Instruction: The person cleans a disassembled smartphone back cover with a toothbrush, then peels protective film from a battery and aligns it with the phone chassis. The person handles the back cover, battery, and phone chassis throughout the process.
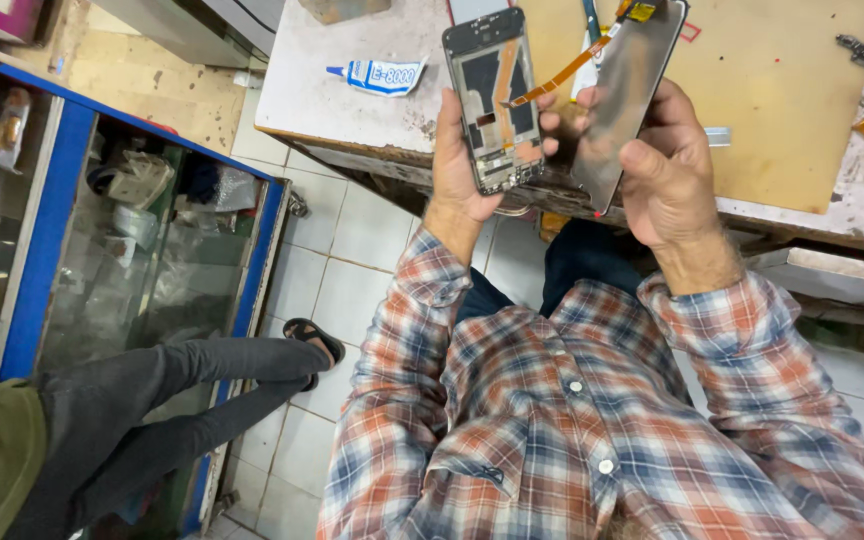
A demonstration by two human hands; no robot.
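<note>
phone frame [493, 100] upright in left hand [460, 165], screen panel [624, 95] tilted alongside.

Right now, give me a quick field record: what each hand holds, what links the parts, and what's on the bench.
left hand: grips an opened phone frame, upright, insides facing the camera
right hand: grips a dark screen panel, tilted
link: orange flex ribbon runs between frame and panel
bench: white glue tube left of the frame; brown board on the right
bystander: grey-trousered legs beside the blue glass cabinet
</note>
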